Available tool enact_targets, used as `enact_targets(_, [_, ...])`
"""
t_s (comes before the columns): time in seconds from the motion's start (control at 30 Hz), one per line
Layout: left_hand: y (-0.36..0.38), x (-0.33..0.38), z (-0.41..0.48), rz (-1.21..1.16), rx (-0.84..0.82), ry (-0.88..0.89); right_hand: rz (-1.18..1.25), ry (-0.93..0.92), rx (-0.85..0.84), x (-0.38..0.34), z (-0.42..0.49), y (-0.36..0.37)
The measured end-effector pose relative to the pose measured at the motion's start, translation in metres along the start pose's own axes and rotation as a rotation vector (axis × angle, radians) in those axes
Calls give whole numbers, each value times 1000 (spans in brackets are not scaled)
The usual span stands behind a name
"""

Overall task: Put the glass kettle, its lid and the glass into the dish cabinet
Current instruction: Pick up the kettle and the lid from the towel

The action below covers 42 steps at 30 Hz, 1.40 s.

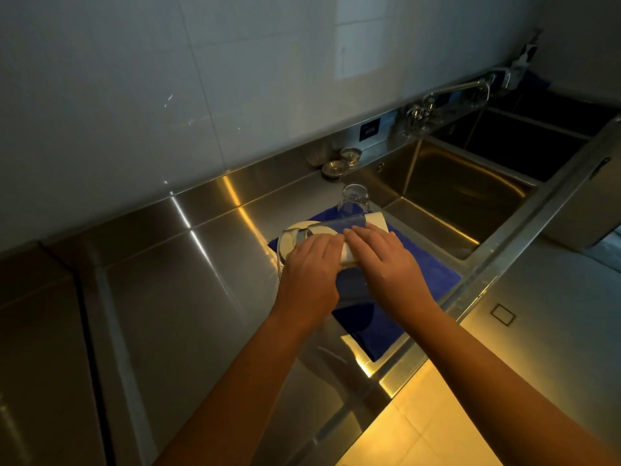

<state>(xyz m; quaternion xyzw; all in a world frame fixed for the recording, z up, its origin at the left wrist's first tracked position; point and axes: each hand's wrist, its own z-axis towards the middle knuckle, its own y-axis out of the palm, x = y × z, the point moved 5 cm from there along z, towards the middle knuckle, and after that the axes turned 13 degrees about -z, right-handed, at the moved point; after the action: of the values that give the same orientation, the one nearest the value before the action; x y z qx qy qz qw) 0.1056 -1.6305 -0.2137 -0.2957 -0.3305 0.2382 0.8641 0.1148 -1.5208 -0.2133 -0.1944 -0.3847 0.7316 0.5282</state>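
Left grip clasps the kettle on the cloth; right grip lies flat on it. Lift level, avoiding the glass.

The left hand and right hand hide much of the glass kettle.

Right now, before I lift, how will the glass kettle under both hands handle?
The glass kettle seems to lie sideways on the blue cloth, so it may roll toward the sink if the left hand and right hand let go. Clear glass: probably fragile and slick.
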Motion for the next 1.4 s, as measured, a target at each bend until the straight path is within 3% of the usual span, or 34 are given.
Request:
enact_targets(0.33, [-29,10,6,77,-8,46,-7,113,-4,-25,21,-2])
enact_targets(0.57, [-45,-2,-3,119,-12,-4,-22,140,-117,-35,22,9])
enact_targets(0.83, [-61,-28,-57,91,78,-311,94,258,-228,-40,20,12])
enact_targets(1.03, [-69,-43,-90,-221,157,-717,194,421,-311,-38,16,20])
enact_targets(1.4, [-83,-45,-97,-500,330,-813,444,560,-306,-59,11,33])
